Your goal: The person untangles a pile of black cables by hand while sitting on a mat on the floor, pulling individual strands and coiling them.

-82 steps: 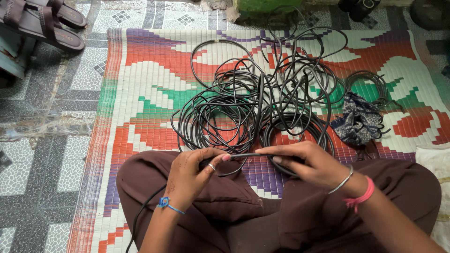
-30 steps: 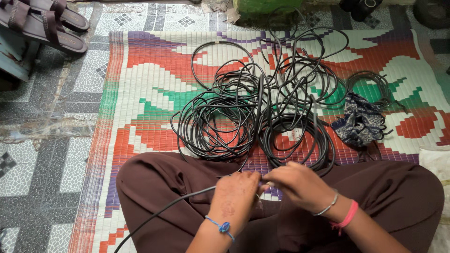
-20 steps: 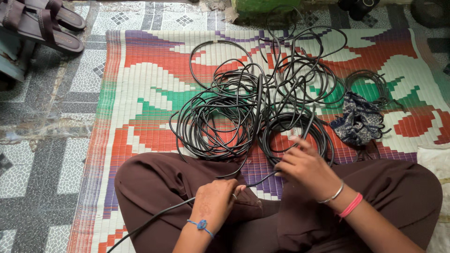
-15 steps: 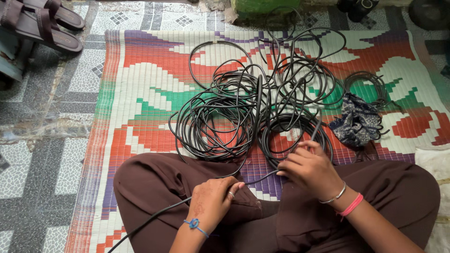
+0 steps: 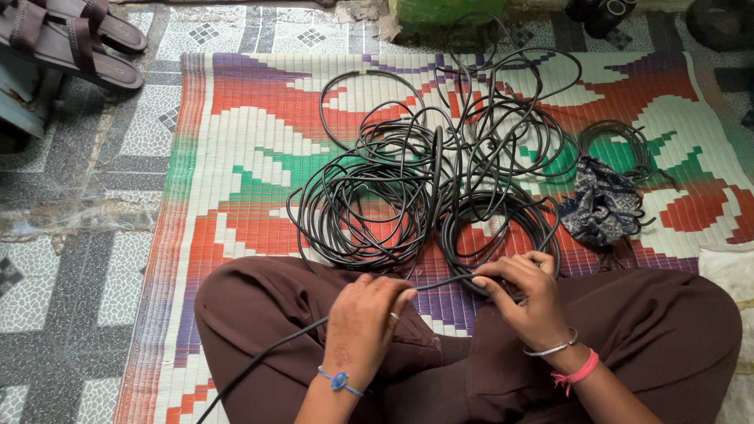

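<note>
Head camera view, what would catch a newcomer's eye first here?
First, the tangled pile of black cable sprawled mid-mat on the bright woven mat. Next, the left hand and right hand above the lap, each closed on one cable strand stretched between them. A dark patterned cloth lies right of the pile.

Hands: two, the left hand (image 5: 363, 318) at 6 o'clock and the right hand (image 5: 525, 289) at about 5 o'clock.
Black cable heaps: one big tangle of thin black rubber cable (image 5: 428, 169) at centre, loops too many to count; one small separate black cable coil (image 5: 616, 144) at 3 o'clock.
Cloths: one crumpled dark blue patterned cloth (image 5: 601, 206) at 3 o'clock.
Mats: one woven plastic mat in red, white, green and purple (image 5: 243, 141).
Sandals: two brown strapped sandals (image 5: 75, 35) at 10 o'clock.
Bangles: one thin silver metal bangle (image 5: 552, 348) at 5 o'clock.
Wrist threads: two, one blue knotted thread (image 5: 339, 381) and one pink thread (image 5: 577, 371).
</note>
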